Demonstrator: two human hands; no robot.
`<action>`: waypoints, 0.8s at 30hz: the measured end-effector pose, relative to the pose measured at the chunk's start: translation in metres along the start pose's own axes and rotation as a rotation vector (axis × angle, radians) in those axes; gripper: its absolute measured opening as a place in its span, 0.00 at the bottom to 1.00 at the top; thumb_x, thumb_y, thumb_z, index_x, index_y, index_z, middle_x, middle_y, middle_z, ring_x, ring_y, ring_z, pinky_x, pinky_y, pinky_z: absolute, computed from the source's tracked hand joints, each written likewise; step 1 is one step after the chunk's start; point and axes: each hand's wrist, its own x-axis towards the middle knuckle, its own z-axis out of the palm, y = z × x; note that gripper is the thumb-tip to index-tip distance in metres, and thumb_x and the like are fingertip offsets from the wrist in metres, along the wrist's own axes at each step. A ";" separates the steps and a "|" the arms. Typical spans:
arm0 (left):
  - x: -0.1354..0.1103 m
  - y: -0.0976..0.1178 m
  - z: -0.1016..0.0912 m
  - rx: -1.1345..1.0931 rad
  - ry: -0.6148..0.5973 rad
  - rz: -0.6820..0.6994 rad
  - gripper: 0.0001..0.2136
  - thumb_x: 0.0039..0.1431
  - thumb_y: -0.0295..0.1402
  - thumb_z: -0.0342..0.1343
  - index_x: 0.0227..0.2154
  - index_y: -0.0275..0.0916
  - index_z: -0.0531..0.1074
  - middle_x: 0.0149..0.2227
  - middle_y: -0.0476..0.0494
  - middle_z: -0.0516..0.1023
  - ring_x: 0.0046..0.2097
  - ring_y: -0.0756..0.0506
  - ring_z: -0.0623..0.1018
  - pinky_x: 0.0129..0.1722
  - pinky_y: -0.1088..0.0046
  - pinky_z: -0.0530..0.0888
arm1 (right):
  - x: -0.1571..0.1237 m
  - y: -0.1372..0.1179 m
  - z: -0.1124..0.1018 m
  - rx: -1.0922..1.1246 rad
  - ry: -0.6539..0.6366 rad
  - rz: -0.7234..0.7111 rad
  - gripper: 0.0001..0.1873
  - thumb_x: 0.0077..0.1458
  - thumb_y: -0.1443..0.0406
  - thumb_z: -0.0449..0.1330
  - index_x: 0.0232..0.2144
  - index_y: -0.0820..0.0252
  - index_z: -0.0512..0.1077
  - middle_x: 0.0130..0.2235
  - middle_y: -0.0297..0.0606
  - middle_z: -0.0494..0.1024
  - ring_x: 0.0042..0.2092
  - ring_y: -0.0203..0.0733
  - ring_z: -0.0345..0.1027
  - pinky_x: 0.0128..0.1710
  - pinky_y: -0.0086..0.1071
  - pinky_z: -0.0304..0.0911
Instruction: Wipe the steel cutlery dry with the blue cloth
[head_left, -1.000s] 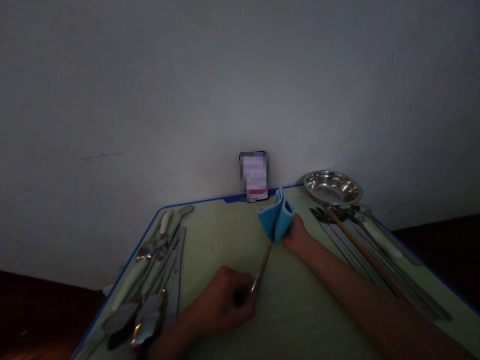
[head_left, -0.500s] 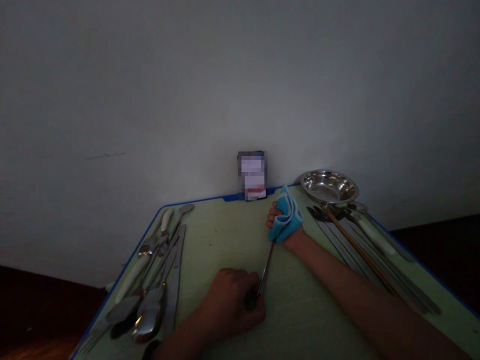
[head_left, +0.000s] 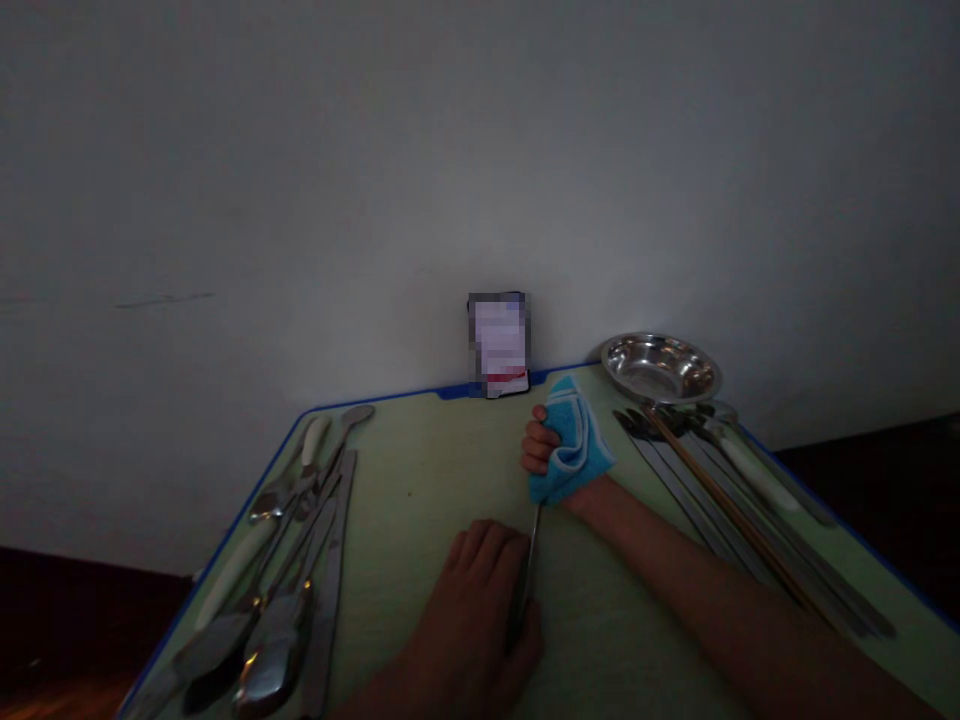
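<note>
My left hand (head_left: pixel 480 600) is closed round the handle end of a thin metal utensil (head_left: pixel 531 555) near the table's front. The utensil runs up and away to my right hand (head_left: pixel 547 450), which is wrapped in a blue cloth (head_left: pixel 574 445) and closed around the utensil's far end. That far end is hidden inside the cloth. Both hands rest low over the pale green table (head_left: pixel 427 480).
Several metal spoons and flat utensils (head_left: pixel 300 560) lie in a row at the left. More long utensils and a wooden stick (head_left: pixel 720 490) lie at the right. A steel bowl (head_left: pixel 660 368) stands at the back right. A small blurred card (head_left: pixel 499 345) leans on the wall.
My right hand has turned and closed the blue cloth further over the utensil's end. My left hand has shifted slightly right and nearer along the handle.
</note>
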 end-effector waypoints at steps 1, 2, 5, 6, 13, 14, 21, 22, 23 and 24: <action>-0.001 -0.002 0.000 -0.028 0.005 0.005 0.16 0.53 0.26 0.48 0.46 0.37 0.62 0.44 0.40 0.68 0.46 0.42 0.66 0.48 0.59 0.66 | 0.000 -0.001 0.001 -0.003 -0.028 -0.009 0.11 0.52 0.58 0.46 0.23 0.56 0.59 0.14 0.22 0.45 0.15 0.30 0.34 0.14 0.24 0.40; -0.001 -0.003 0.000 -0.053 0.011 0.005 0.16 0.55 0.26 0.46 0.48 0.37 0.61 0.45 0.39 0.68 0.47 0.42 0.66 0.49 0.60 0.66 | 0.000 -0.002 0.002 -0.003 -0.052 -0.022 0.11 0.52 0.58 0.45 0.23 0.56 0.59 0.14 0.22 0.44 0.15 0.30 0.34 0.14 0.24 0.40; -0.002 -0.009 -0.001 -0.140 0.016 -0.013 0.17 0.59 0.25 0.42 0.51 0.39 0.59 0.45 0.41 0.69 0.46 0.44 0.68 0.49 0.63 0.67 | 0.002 -0.007 0.004 0.023 -0.052 -0.067 0.11 0.52 0.58 0.45 0.23 0.56 0.59 0.15 0.22 0.44 0.15 0.30 0.36 0.15 0.24 0.40; -0.002 -0.011 -0.002 -0.173 0.005 -0.021 0.17 0.60 0.25 0.41 0.52 0.40 0.58 0.43 0.42 0.71 0.45 0.45 0.69 0.48 0.64 0.68 | 0.002 -0.008 0.005 0.032 -0.029 -0.069 0.11 0.52 0.58 0.45 0.23 0.56 0.59 0.15 0.22 0.45 0.15 0.30 0.38 0.15 0.24 0.40; -0.002 -0.014 -0.004 -0.111 -0.012 -0.023 0.20 0.62 0.30 0.40 0.57 0.37 0.53 0.42 0.39 0.73 0.43 0.43 0.72 0.45 0.62 0.70 | -0.001 -0.008 0.002 0.004 0.083 -0.041 0.08 0.51 0.61 0.47 0.23 0.57 0.60 0.15 0.23 0.50 0.16 0.31 0.45 0.17 0.25 0.45; -0.002 -0.014 -0.004 -0.100 -0.007 -0.012 0.20 0.62 0.30 0.40 0.57 0.38 0.53 0.43 0.39 0.73 0.43 0.43 0.73 0.45 0.62 0.71 | -0.001 -0.008 0.002 -0.009 0.071 -0.045 0.07 0.50 0.61 0.48 0.23 0.57 0.60 0.15 0.23 0.50 0.15 0.31 0.44 0.17 0.25 0.45; -0.002 -0.015 0.000 -0.053 -0.009 0.026 0.21 0.62 0.30 0.38 0.58 0.34 0.50 0.43 0.37 0.75 0.41 0.43 0.74 0.46 0.57 0.69 | 0.004 -0.011 0.001 -0.039 0.014 -0.046 0.11 0.52 0.60 0.46 0.20 0.55 0.57 0.14 0.21 0.40 0.15 0.30 0.28 0.14 0.23 0.34; -0.003 -0.015 0.000 -0.049 -0.008 0.027 0.21 0.62 0.30 0.38 0.58 0.33 0.50 0.43 0.36 0.74 0.41 0.43 0.73 0.47 0.57 0.69 | 0.004 -0.012 0.002 -0.038 0.014 -0.044 0.11 0.52 0.60 0.46 0.20 0.55 0.57 0.14 0.21 0.40 0.15 0.30 0.27 0.14 0.24 0.34; -0.003 -0.015 0.000 -0.049 -0.008 0.032 0.21 0.62 0.30 0.38 0.58 0.33 0.50 0.43 0.36 0.74 0.41 0.43 0.73 0.46 0.58 0.69 | 0.003 -0.012 0.003 -0.041 0.015 -0.043 0.12 0.53 0.59 0.45 0.20 0.55 0.57 0.14 0.20 0.40 0.15 0.30 0.27 0.14 0.24 0.33; -0.003 -0.015 0.000 -0.050 -0.008 0.035 0.21 0.62 0.30 0.38 0.58 0.33 0.50 0.42 0.37 0.75 0.41 0.43 0.73 0.45 0.58 0.70 | 0.003 -0.013 0.003 -0.047 0.018 -0.041 0.12 0.53 0.59 0.45 0.20 0.55 0.57 0.14 0.20 0.40 0.16 0.30 0.26 0.14 0.24 0.33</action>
